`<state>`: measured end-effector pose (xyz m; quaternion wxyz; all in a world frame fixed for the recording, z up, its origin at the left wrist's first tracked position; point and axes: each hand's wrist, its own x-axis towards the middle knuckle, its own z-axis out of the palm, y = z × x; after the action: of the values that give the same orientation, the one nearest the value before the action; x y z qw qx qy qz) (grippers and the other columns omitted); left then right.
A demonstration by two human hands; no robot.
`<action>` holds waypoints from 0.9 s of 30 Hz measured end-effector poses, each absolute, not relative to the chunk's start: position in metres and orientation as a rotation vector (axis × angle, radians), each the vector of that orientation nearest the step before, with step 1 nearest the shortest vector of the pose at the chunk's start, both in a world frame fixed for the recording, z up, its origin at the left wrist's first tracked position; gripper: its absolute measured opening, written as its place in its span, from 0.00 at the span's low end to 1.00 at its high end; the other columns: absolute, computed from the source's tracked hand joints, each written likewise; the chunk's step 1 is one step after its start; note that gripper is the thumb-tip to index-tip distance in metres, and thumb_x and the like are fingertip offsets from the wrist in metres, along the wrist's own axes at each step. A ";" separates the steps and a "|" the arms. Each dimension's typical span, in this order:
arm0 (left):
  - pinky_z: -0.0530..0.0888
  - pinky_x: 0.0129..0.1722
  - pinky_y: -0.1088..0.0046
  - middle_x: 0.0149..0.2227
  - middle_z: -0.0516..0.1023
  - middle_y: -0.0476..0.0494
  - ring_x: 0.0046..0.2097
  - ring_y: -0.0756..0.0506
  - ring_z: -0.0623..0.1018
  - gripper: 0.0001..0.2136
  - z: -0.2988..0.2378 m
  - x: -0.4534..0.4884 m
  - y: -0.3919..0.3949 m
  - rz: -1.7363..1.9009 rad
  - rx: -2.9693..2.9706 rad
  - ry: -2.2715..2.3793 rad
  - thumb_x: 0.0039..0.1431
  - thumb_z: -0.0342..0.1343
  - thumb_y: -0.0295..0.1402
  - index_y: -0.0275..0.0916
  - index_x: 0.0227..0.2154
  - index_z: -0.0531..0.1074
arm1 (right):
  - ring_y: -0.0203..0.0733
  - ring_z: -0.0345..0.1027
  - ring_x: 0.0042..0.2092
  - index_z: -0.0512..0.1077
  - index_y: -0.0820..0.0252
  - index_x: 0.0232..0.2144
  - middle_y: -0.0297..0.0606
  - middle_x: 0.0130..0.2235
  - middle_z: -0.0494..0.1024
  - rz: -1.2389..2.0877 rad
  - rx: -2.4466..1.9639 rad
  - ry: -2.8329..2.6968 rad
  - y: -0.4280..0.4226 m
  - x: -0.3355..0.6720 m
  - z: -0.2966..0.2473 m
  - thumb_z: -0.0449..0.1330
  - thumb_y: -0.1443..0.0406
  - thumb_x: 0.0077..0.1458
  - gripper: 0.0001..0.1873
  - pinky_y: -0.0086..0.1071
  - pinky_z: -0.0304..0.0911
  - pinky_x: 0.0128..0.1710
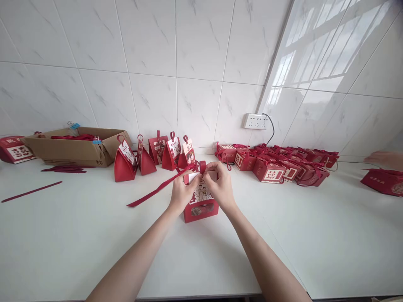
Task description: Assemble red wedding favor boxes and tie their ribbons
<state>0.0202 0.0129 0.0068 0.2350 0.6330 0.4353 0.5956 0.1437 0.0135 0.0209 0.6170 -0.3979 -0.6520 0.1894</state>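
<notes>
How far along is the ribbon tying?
Done: ribboned boxes piled at right, five pouches standing behind. In hand: left hand and right hand pinch a ribbon atop one box. Left: loose ribbons lie by the carton, more inside it.

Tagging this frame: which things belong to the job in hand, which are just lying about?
In hand: red gift box, red ribbon, left hand and right hand pinching it at the box top.
Lying about: cardboard box, triangular boxes, row of tied boxes, loose ribbon strip, wall socket, another person's hand.
</notes>
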 end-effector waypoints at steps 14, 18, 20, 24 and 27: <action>0.68 0.29 0.77 0.24 0.75 0.48 0.28 0.49 0.73 0.11 0.006 0.020 0.014 1.614 1.753 1.199 0.55 0.55 0.38 0.36 0.24 0.73 | 0.43 0.68 0.41 0.66 0.56 0.34 0.40 0.37 0.74 0.049 -0.758 -1.755 0.017 0.160 0.010 0.52 0.68 0.57 0.04 0.38 0.65 0.42; 0.68 0.29 0.77 0.24 0.75 0.49 0.28 0.49 0.73 0.10 0.005 0.020 0.015 1.615 1.748 1.199 0.54 0.56 0.37 0.36 0.23 0.72 | 0.42 0.68 0.42 0.68 0.55 0.37 0.41 0.39 0.73 -0.139 -0.698 -1.870 0.023 0.170 0.004 0.50 0.69 0.61 0.08 0.37 0.66 0.41; 0.68 0.29 0.77 0.23 0.73 0.50 0.28 0.50 0.72 0.11 0.005 0.020 0.015 1.615 1.751 1.196 0.54 0.56 0.38 0.37 0.21 0.70 | 0.42 0.68 0.41 0.69 0.56 0.36 0.41 0.38 0.73 -0.186 -0.704 -1.890 0.024 0.171 0.006 0.50 0.68 0.61 0.08 0.35 0.67 0.40; 0.67 0.27 0.77 0.20 0.69 0.51 0.26 0.50 0.70 0.14 0.005 0.020 0.014 1.624 1.738 1.187 0.54 0.56 0.38 0.38 0.17 0.65 | 0.41 0.68 0.38 0.68 0.58 0.36 0.42 0.38 0.71 -0.210 -0.749 -1.944 0.021 0.172 0.014 0.51 0.68 0.61 0.06 0.33 0.67 0.37; 0.66 0.27 0.77 0.20 0.69 0.52 0.25 0.51 0.69 0.14 0.005 0.020 0.014 1.614 1.754 1.181 0.54 0.55 0.37 0.38 0.17 0.65 | 0.40 0.68 0.36 0.67 0.58 0.34 0.41 0.36 0.70 -0.140 -0.828 -1.971 0.018 0.172 0.019 0.51 0.69 0.60 0.06 0.33 0.66 0.35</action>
<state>0.0198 0.0139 0.0047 0.2385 0.6403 0.4312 0.5892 0.1719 0.0179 0.0186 0.4790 -0.3391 -0.8076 -0.0575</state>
